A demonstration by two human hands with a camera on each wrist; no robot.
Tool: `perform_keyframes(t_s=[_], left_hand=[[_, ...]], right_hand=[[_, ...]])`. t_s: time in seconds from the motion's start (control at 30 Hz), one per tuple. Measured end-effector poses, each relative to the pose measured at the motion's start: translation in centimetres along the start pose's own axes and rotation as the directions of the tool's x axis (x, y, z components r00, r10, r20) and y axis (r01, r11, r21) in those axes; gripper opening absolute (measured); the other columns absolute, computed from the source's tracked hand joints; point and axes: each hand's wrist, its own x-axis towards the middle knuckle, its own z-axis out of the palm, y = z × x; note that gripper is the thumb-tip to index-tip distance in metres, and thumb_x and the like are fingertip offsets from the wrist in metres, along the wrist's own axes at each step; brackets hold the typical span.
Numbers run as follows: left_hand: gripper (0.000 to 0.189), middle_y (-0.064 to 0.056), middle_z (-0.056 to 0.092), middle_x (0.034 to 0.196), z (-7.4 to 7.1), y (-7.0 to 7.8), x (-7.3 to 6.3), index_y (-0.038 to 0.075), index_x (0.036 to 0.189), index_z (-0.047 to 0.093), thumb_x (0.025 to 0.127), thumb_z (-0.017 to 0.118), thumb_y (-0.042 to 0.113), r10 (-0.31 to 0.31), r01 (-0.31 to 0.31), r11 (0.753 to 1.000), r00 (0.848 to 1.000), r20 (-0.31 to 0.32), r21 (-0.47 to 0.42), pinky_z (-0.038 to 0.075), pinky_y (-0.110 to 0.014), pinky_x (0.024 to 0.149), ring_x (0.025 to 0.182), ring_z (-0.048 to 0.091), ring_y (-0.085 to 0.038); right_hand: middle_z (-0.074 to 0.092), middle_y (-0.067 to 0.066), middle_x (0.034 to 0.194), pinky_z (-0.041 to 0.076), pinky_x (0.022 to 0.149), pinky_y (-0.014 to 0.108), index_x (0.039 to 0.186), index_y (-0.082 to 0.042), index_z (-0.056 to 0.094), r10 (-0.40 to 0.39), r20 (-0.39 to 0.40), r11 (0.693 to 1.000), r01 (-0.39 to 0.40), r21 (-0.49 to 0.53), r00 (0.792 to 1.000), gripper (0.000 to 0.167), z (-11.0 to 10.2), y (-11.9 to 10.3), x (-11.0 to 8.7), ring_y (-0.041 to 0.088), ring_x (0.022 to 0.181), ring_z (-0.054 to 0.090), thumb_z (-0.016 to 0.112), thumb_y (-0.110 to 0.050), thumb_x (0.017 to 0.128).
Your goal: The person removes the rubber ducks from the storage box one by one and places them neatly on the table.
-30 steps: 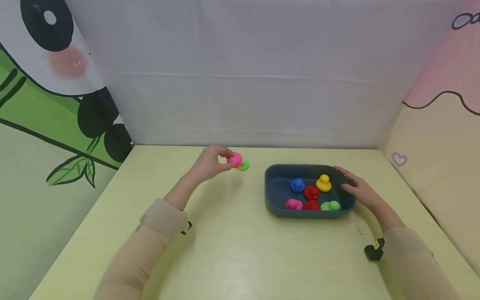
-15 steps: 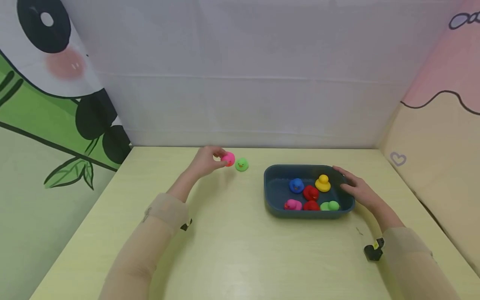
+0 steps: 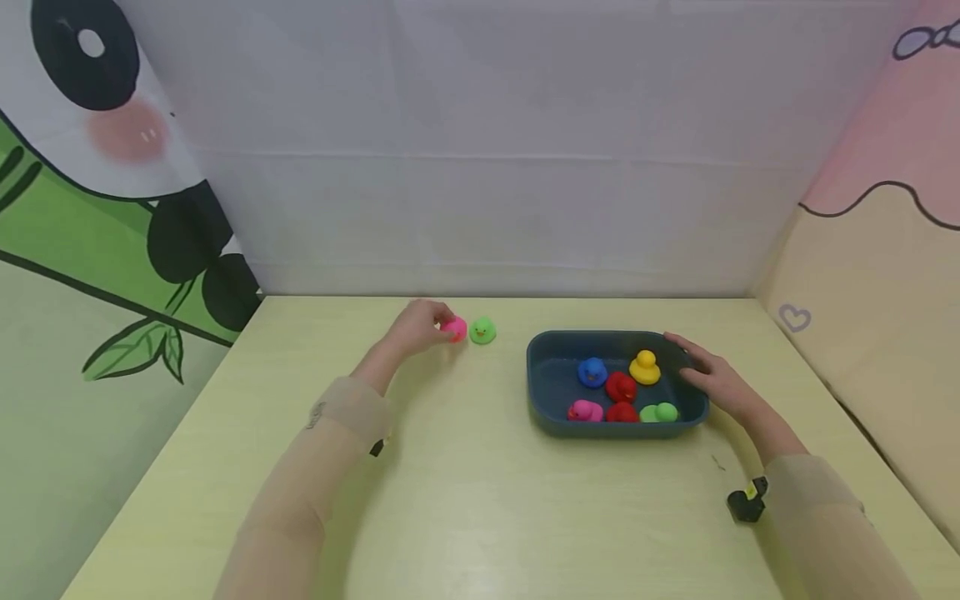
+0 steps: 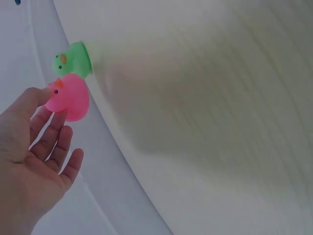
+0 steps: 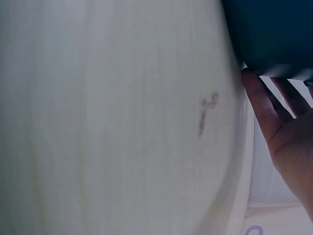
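My left hand hides part of the pink duck from the head view. My right hand is cut off at the right wrist picture's edge, the tub above it too, blurred dark.

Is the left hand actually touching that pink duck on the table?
Touching. In the left wrist view, the left hand has its thumb tip against the head of the pink duck, with the other fingers spread loosely below it.

Panda backdrop behind pale table.
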Motion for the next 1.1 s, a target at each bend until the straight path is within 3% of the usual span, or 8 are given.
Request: perform_keyframes(t_s=[0.47, 0.7, 0.9, 1.1], left_hand=[[0.029, -0.011, 0.065, 0.105, 0.3, -0.8, 0.7, 0.003, 0.108, 0.066, 0.085, 0.069, 0.019, -0.052, 0.045, 0.996, 0.995, 0.090, 0.073, 0.045, -0.040, 0.093, 0.099, 0.057, -0.027], [0.025, -0.010, 0.064, 0.105, 0.5, -1.4, 1.1, 0.005, 0.109, 0.067, 0.087, 0.068, 0.018, -0.040, 0.035, 0.998, 0.993, 0.107, 0.045, 0.044, -0.040, 0.093, 0.099, 0.055, -0.026], [0.025, -0.011, 0.063, 0.107, 0.7, -1.8, 1.5, 0.005, 0.111, 0.067, 0.088, 0.065, 0.016, -0.012, 0.007, 0.999, 0.995, 0.097, 0.046, 0.042, -0.042, 0.095, 0.103, 0.054, -0.028], [0.025, -0.012, 0.063, 0.108, 1.0, -2.2, 1.8, 0.005, 0.112, 0.067, 0.089, 0.064, 0.015, 0.012, -0.016, 0.998, 0.998, 0.067, 0.054, 0.040, -0.043, 0.098, 0.106, 0.052, -0.029]], right_hand=[[0.023, 0.020, 0.153, 0.018, 0.104, 0.066, 0.149, -0.012, 0.026, 0.001, 0.011, 1.000, -0.001, 0.013, 1.000, 0.055, 0.0, 0.0, -0.2, 0.046, 0.138, 0.018, 0.047, -0.013, 0.098], [0.024, 0.018, 0.154, 0.024, 0.109, 0.047, 0.149, -0.014, 0.027, -0.005, 0.010, 1.000, 0.005, -0.003, 1.000, 0.054, 0.1, 0.1, -0.2, 0.043, 0.138, 0.020, 0.046, -0.014, 0.099], [0.023, 0.019, 0.153, 0.019, 0.105, 0.065, 0.149, -0.013, 0.027, -0.003, 0.008, 1.000, 0.003, 0.011, 1.000, 0.054, 0.1, 0.0, -0.1, 0.045, 0.138, 0.018, 0.046, -0.013, 0.098], [0.022, 0.020, 0.153, 0.017, 0.104, 0.067, 0.149, -0.011, 0.027, -0.003, 0.009, 1.000, 0.003, 0.016, 1.000, 0.054, 0.1, 0.1, -0.1, 0.046, 0.138, 0.017, 0.046, -0.012, 0.098]])
